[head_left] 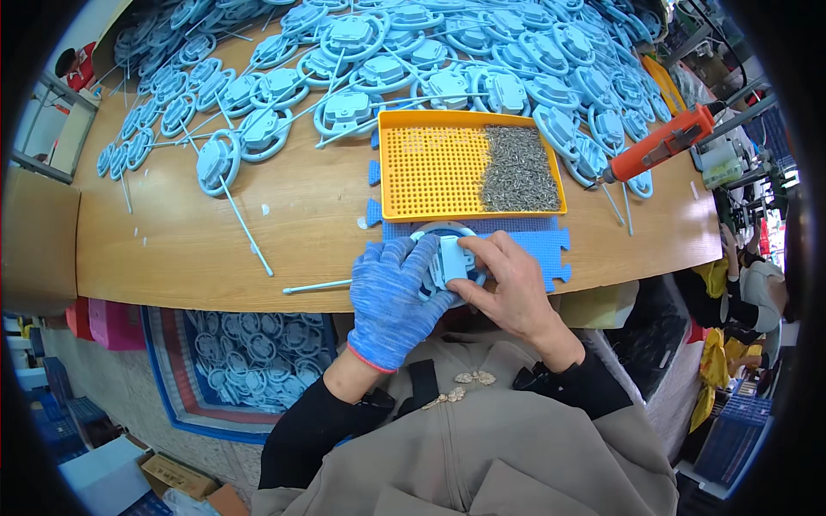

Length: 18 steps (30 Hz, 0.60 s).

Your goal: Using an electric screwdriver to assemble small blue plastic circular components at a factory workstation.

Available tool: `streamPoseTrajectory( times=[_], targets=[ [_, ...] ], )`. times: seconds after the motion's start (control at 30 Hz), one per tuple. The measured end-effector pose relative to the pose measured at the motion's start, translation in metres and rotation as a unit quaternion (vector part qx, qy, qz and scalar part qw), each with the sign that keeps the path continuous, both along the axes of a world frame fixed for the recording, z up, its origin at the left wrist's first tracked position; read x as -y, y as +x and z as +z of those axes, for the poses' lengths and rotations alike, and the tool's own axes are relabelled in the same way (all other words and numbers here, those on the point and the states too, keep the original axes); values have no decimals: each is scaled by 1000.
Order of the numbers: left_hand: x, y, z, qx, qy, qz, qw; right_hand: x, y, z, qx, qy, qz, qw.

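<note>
A light blue plastic ring-shaped part [444,229] with a thin rod [317,286] lies on the blue foam mat at the table's front edge. My left hand [394,282], in a blue knit glove with a red cuff, is closed over its left side. My bare right hand [514,288] pinches a small rectangular light blue piece [451,261] at the part's centre, thumb and forefinger at its right side. Whether this piece is fixed to the ring, I cannot tell. Just beyond my hands stands a yellow perforated tray [430,176] with small metal screws [520,169] heaped at its right.
Many similar light blue parts [379,70] are piled across the back of the wooden table [172,245]. An orange power screwdriver [662,144] hangs at the right, its tip low near the parts. Below the table's left side, a lined bin [185,404] holds more parts.
</note>
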<state>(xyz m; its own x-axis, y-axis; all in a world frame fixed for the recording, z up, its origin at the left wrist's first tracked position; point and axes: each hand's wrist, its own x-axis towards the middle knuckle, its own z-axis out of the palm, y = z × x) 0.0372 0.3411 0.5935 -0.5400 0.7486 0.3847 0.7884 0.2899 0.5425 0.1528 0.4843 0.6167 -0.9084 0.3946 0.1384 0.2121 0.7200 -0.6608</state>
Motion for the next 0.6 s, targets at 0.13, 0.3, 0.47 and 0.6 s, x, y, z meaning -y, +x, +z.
streamPoseTrajectory(
  times=[0.13, 0.3, 0.47, 0.6],
  targets=[
    [0, -5, 0, 21, -7, -17, 1000, -2, -4, 5, -13, 12, 18, 1000],
    [-1, -5, 1, 31, -25, -32, 999, -5, -5, 6, -25, 66, 98, 993],
    [1, -11, 11, -64, 10, -67, 996, -20, 12, 16, -137, -33, -1, 990],
    [-9, -18, 13, -105, 42, -185, 976, -107, 66, 20, -320, 90, -264, 905]
  ],
)
